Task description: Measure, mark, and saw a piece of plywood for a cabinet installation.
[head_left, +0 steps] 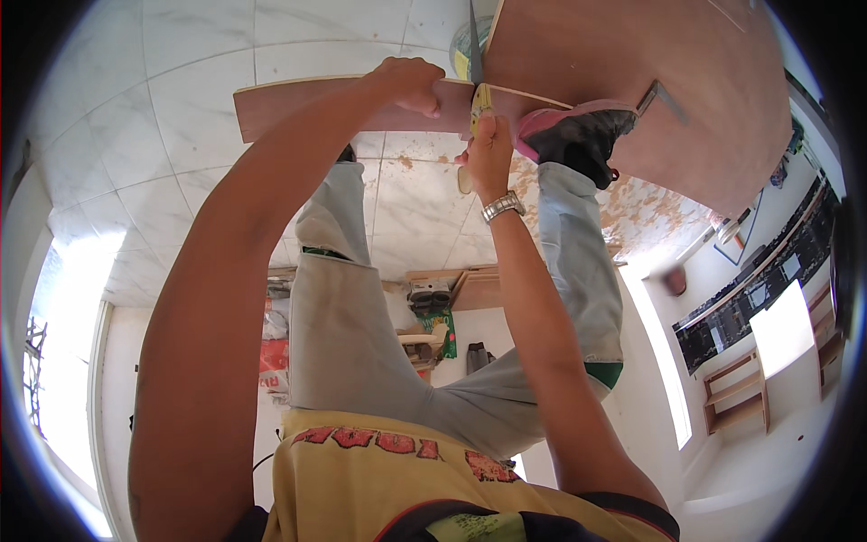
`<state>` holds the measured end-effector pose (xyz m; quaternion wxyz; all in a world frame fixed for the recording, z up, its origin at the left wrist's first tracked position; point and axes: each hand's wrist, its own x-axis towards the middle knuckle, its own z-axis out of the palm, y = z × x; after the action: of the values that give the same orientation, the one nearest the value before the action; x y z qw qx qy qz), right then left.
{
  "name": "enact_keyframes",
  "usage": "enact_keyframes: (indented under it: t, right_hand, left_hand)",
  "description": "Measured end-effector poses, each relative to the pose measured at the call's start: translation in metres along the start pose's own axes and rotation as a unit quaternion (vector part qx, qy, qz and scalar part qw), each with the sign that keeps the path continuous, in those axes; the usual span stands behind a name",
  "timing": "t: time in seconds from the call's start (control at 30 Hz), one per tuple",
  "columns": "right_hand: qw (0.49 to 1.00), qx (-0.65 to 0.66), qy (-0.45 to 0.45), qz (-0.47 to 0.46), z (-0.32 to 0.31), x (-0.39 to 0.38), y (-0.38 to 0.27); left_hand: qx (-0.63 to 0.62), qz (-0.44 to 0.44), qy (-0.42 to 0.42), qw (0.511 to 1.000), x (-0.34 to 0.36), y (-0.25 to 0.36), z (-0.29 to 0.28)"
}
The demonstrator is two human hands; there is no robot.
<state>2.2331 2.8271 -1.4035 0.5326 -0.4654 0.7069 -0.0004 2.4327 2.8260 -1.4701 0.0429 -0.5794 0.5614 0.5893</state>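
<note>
the left hand [411,83] sits at the far middle of the view, its grip curled shut over the near edge of a narrow strip of reddish board [298,104]. that strip runs with its long axis left to right, its free end pointing left out over the white tiled floor [181,81], its right end joining the large board [632,63] that fills the far right.

just right of that hand, the right hand [488,154] is closed around the yellow handle of a hand saw [476,63]. the saw's long axis runs near to far, almost square to the strip: the handle is toward the person and the blade points away, rising past the board's edge. the blade meets the board right at the point where the strip joins the large board, so the cut line lies between the two hands, with the left hand on the strip side and touching the wood closest to the blade. a metal wristwatch [502,206] rings the right wrist.

further right, a foot in a dark shoe with a pink rim [578,135] presses on the large board, just beside the saw. sawdust [650,212] speckles the floor under the board's near edge. a metal square [664,98] lies on the board past the shoe.
</note>
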Motion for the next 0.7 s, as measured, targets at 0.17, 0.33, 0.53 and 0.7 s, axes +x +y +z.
enact_keyframes:
  t: [0.17,0.33,0.53,0.7]
  right_hand:
    - [0.967,-0.234,0.026,-0.101,-0.023,-0.035,-0.031]
    - [0.956,-0.292,-0.025,-0.005,-0.099,-0.182,-0.074]
    - [0.907,-0.374,0.03,-0.192,-0.046,0.016,-0.022]
    - [0.937,-0.322,0.009,-0.135,-0.055,-0.053,-0.014]
  left_hand:
    - [0.011,0.011,0.022,1.0,0.003,0.003,0.006]
    - [-0.005,-0.008,0.02,1.0,-0.003,-0.005,0.001]
    - [-0.007,0.008,0.007,1.0,0.015,0.029,-0.003]
    - [-0.017,-0.022,-0.008,1.0,0.003,0.004,0.003]
